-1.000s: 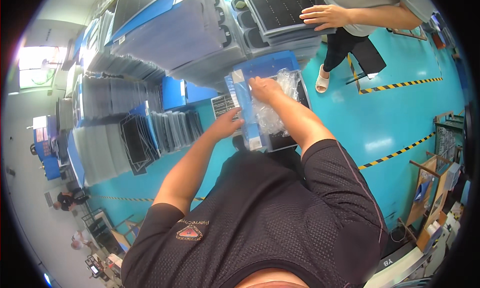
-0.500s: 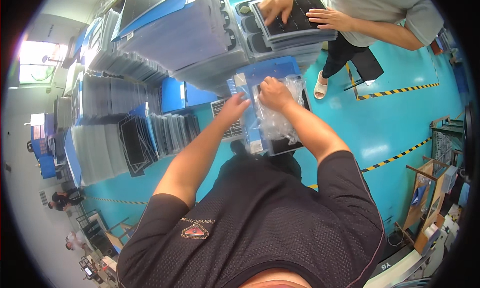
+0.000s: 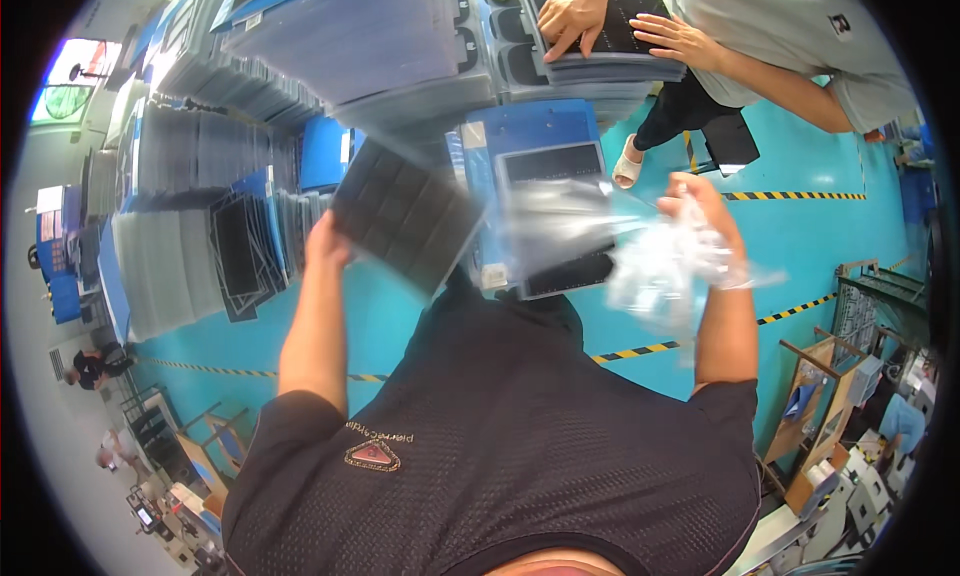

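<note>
My left hand [image 3: 326, 241] is closed on the edge of a flat black panel [image 3: 405, 216], which is divided into a grid of rectangles and blurred by motion. Out to the right, my right hand [image 3: 697, 198] grips a crumpled clear plastic bag [image 3: 665, 266]. Part of the bag stretches back, smeared, across a black sheet [image 3: 550, 163] in front of me. That sheet lies on a blue board [image 3: 530, 126] with a clear strip along its left side. The tilted panel hangs left of the board, above the floor.
Ahead, a co-worker's hands [image 3: 680, 38] rest on a stack of black-topped sheets [image 3: 615, 69]. Tall stacks of clear sheets [image 3: 350, 51] and upright rows of sheets [image 3: 165, 266] fill the left. Striped tape [image 3: 795, 195] marks the turquoise floor. A wooden frame [image 3: 805, 406] stands at right.
My hands have moved apart from over the board. The left now holds the black panel to the left; the right has pulled the plastic bag to the right, uncovering more of the black sheet.
</note>
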Available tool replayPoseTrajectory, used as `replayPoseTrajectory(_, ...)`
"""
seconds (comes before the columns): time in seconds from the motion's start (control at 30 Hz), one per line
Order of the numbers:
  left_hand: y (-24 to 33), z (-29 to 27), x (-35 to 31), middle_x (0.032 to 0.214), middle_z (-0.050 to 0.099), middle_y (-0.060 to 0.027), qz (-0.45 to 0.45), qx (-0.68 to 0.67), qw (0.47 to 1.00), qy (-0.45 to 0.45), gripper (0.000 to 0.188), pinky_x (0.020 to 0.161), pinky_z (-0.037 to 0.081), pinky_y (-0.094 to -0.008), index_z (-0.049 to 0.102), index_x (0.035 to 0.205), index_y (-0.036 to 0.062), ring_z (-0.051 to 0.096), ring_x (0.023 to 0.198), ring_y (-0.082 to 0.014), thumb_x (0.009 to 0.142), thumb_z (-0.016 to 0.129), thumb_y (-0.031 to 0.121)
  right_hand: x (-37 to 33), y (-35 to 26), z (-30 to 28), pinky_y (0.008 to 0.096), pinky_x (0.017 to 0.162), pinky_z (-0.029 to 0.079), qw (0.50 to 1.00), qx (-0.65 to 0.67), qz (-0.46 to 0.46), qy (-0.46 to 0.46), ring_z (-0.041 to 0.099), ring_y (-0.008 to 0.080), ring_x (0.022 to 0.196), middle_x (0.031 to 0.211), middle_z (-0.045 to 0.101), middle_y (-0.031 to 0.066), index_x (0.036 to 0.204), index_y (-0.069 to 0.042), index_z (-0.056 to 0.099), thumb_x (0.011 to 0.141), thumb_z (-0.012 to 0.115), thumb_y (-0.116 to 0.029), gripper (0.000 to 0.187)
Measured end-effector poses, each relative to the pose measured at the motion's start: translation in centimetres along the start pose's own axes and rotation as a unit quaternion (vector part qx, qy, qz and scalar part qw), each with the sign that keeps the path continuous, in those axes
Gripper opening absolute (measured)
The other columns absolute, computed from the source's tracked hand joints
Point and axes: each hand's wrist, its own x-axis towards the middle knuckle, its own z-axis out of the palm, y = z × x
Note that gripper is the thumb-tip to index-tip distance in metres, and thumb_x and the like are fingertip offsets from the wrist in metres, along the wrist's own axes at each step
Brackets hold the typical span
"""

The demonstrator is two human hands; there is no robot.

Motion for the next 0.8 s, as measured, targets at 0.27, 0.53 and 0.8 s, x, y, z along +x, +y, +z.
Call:
replayPoseTrajectory(0.27, 6.4, -13.7, -7.3, 0.115, 0.065, -0.0106, 0.139, 0.092, 0.981, 0.101, 0.026, 0.096, 0.050, -0.0402, 0.058, 0.118, 0.0034, 0.062, 0.105, -0.0237, 0.099, 0.062, 0.020, 12.9, 2.4, 16.9, 0.0469, 0.082, 0.053, 0.847, -0.513, -0.137, 0.029, 0.067, 0.0381, 0.090, 0.098, 0.066, 0.0186, 0.127, -0.012, 0.058, 0.080, 0.074, -0.033, 0.054)
replayPoseTrajectory(0.53, 8.6, -19.0, -8.3, 0.098, 0.066, -0.0016, 0.205, 0.290, 0.906, 0.231, 0.025, 0.082, 0.049, -0.0313, 0.064, 0.111, 0.0057, 0.060, 0.090, -0.0132, 0.095, 0.068, 0.025, 18.9, 8.5, 21.5, 0.0435, 0.060, 0.050, 0.794, -0.509, -0.314, 0.110, 0.061, 0.0299, 0.069, 0.075, 0.059, 0.0087, 0.110, -0.016, 0.073, 0.078, 0.077, -0.025, 0.033)
replayPoseTrajectory(0.8, 28.6, -22.6, -4.7, 0.113, 0.065, -0.0102, 0.259, 0.368, 0.843, 0.295, 0.070, 0.091, 0.048, -0.0376, 0.044, 0.141, 0.0007, 0.062, 0.101, -0.0220, 0.089, 0.072, 0.037, 18.2, 8.1, 22.1, 0.0393, 0.069, 0.053, 0.775, -0.535, -0.316, 0.117, 0.064, 0.0275, 0.079, 0.089, 0.065, 0.0065, 0.107, -0.013, 0.073, 0.085, 0.073, -0.023, 0.024)
